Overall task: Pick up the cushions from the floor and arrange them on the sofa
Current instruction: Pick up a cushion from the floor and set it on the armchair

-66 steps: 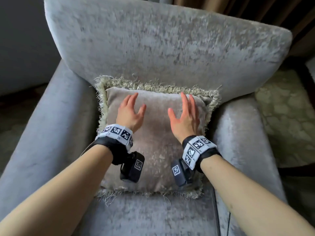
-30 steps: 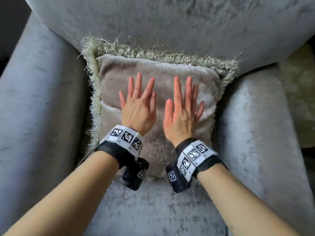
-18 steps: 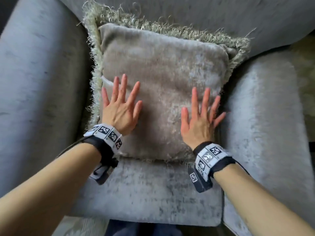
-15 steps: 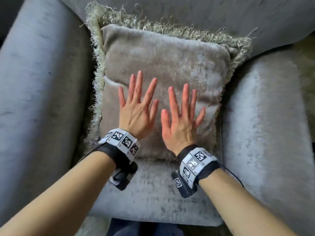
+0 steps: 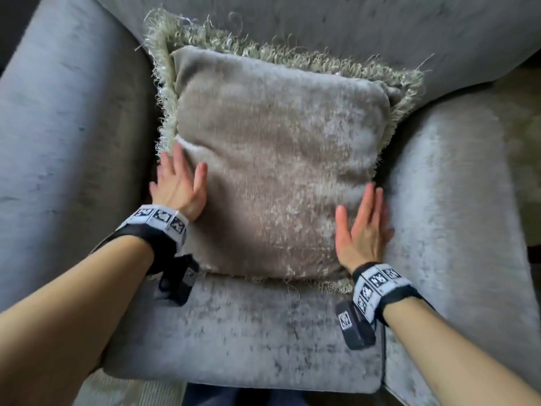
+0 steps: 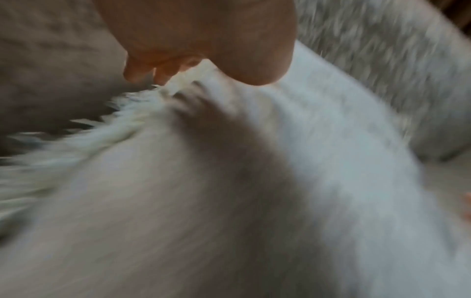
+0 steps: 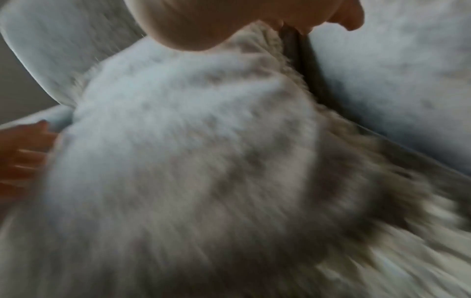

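Both flat hands have slid apart: left hand [image 5: 178, 186] and right hand [image 5: 364, 227] now press the cushion's [image 5: 275, 159] side edges (smoothing, likely final) against the sofa [image 5: 456, 215].

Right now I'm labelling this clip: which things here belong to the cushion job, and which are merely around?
Job:
fringed cushion
grey sofa
left hand, flat on the cushion
right hand, flat on the cushion

Merely around:
patterned carpet
wrist cameras
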`<action>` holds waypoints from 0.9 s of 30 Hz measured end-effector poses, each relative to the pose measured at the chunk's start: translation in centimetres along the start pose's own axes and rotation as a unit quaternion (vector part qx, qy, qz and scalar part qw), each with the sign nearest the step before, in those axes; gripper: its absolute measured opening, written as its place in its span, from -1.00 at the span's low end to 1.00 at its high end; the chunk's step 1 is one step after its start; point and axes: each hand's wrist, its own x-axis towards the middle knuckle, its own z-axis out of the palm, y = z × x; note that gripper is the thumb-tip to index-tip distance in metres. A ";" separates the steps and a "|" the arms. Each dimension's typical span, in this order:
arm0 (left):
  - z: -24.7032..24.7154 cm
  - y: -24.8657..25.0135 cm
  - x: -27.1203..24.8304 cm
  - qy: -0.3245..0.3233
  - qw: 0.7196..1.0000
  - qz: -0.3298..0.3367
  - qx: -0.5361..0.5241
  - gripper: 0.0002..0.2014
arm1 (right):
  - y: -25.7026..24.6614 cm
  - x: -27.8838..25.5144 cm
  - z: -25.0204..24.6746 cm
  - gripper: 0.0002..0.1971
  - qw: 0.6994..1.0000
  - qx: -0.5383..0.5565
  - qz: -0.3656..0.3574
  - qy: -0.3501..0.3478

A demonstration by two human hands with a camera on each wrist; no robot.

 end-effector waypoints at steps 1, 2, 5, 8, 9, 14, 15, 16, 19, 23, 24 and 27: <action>-0.1 1.3 0.6 0.003 1.000 -0.007 -0.023 -0.29 | -1.9 0.8 -0.4 -0.21 1.000 0.019 -0.014 0.013; -0.4 2.4 1.1 0.011 0.999 -0.016 -0.048 -0.28 | -3.8 1.6 -0.8 -0.22 0.999 0.029 -0.022 0.024; -1.7 4.5 2.2 0.018 0.995 -0.034 -0.096 -0.22 | -8.8 4.2 -2.3 -0.25 0.998 0.006 -0.054 0.030; -3.5 4.8 2.7 0.009 0.992 -0.051 -0.117 -0.10 | -12.5 7.3 -2.8 -0.24 0.992 -0.053 -0.110 -0.005; -3.7 4.3 2.8 0.001 0.990 -0.066 -0.127 -0.03 | -13.4 8.5 -2.8 -0.22 0.989 -0.071 -0.132 -0.006; -1.7 -0.5 2.0 -0.081 0.960 -0.220 -0.155 0.24 | -13.8 14.6 -2.2 0.20 0.976 -0.143 -0.160 -0.027; -0.9 -1.1 1.7 -0.096 0.950 -0.246 -0.165 0.23 | -13.5 15.2 -2.0 0.30 0.977 -0.151 -0.149 -0.029; -0.2 -1.4 1.5 -0.102 0.944 -0.264 -0.171 0.23 | -13.5 15.4 -1.9 0.34 0.977 -0.157 -0.141 -0.029; 1.2 -1.1 1.9 -0.069 0.942 -0.286 -0.164 0.27 | -14.3 15.6 -1.2 0.13 0.968 -0.198 -0.156 0.010; 0.6 -0.1 2.0 -0.040 0.938 -0.300 -0.167 0.31 | -15.6 15.3 -1.5 -0.23 0.966 -0.214 -0.141 -0.035; 0.3 0.1 1.6 -0.039 0.938 -0.301 -0.168 0.31 | -15.8 14.9 -1.9 -0.29 0.966 -0.213 -0.143 -0.037; -1.1 1.3 0.3 -0.017 0.941 -0.295 -0.165 0.18 | -16.0 13.3 -4.2 -0.40 0.973 -0.183 -0.142 -0.022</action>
